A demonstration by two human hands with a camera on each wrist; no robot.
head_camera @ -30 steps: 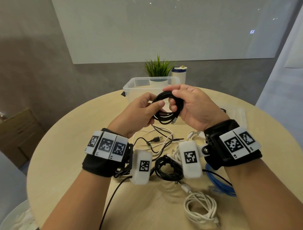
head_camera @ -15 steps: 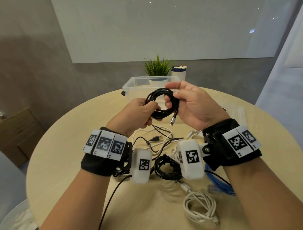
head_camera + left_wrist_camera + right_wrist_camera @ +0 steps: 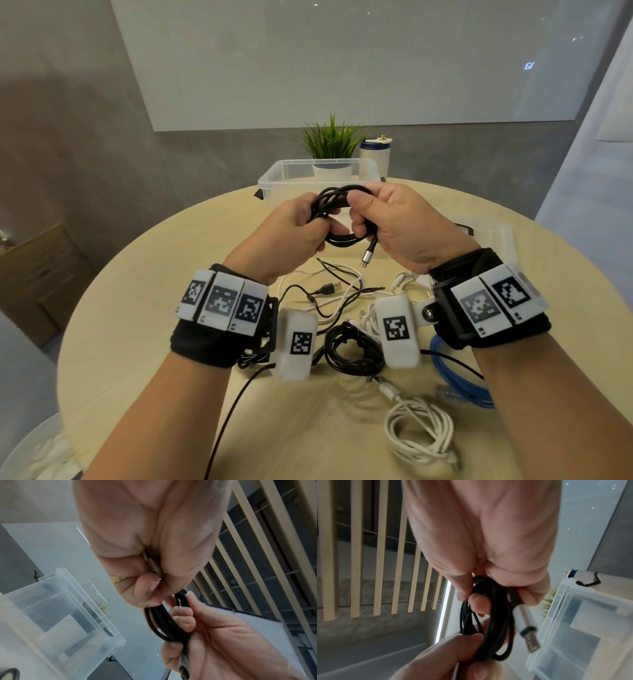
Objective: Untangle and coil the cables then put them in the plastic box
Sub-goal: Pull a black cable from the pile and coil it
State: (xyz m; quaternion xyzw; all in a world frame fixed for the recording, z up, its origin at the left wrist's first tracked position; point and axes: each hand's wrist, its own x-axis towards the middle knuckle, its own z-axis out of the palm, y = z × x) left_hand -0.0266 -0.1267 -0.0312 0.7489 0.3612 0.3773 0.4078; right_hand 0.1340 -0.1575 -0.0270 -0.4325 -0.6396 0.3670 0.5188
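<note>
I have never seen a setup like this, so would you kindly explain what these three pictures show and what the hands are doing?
No robot here: a person wears cameras. One picture is from the head, looking down at a round table; the other two look along each wrist at the fingers. The left hand and right hand together grip a coiled black cable, its silver plug dangling. On the table lie a white cable, a blue cable, another black coil and loose leads. Behind stands the clear plastic box.
</note>
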